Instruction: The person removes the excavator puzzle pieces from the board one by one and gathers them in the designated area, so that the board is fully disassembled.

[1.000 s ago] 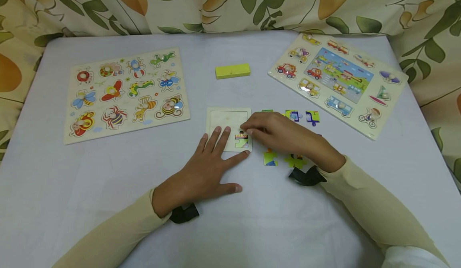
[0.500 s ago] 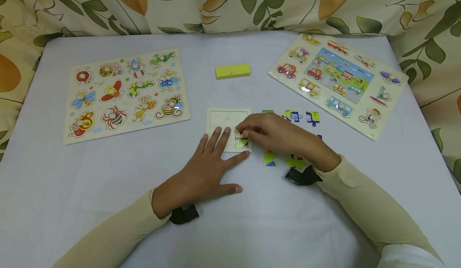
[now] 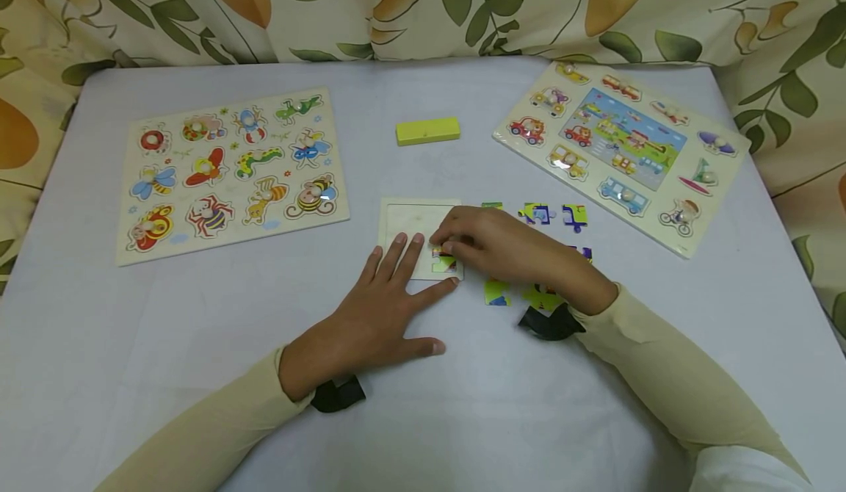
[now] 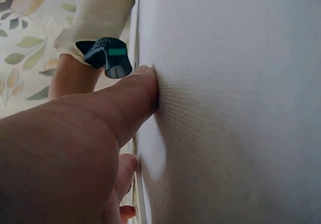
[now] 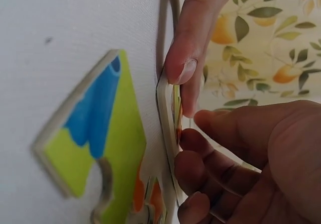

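Note:
A small pale wooden puzzle tray (image 3: pixel 405 216) lies mid-table, with a green and pink jigsaw piece (image 3: pixel 444 264) in its lower right corner. My left hand (image 3: pixel 373 319) rests flat with fingers spread, fingertips on the tray's near edge and thumb on the cloth. Over the tray's right side, my right hand (image 3: pixel 502 246) has curled fingers and appears to pinch a puzzle piece, mostly hidden beneath them. In the right wrist view, thumb and fingertips meet near an orange-coloured edge at the tray. A yellow-green and blue jigsaw piece (image 5: pixel 125 128) lies close to that camera.
Several loose jigsaw pieces (image 3: pixel 575 216) lie right of the tray, some under the right forearm. An insect knob puzzle (image 3: pixel 231 172) sits at the left and a vehicle puzzle (image 3: pixel 624 143) at the back right. Behind the tray is a yellow box (image 3: pixel 427 131).
My right hand has shifted slightly left over the tray, covering more of the piece in the corner. The left hand stays in place.

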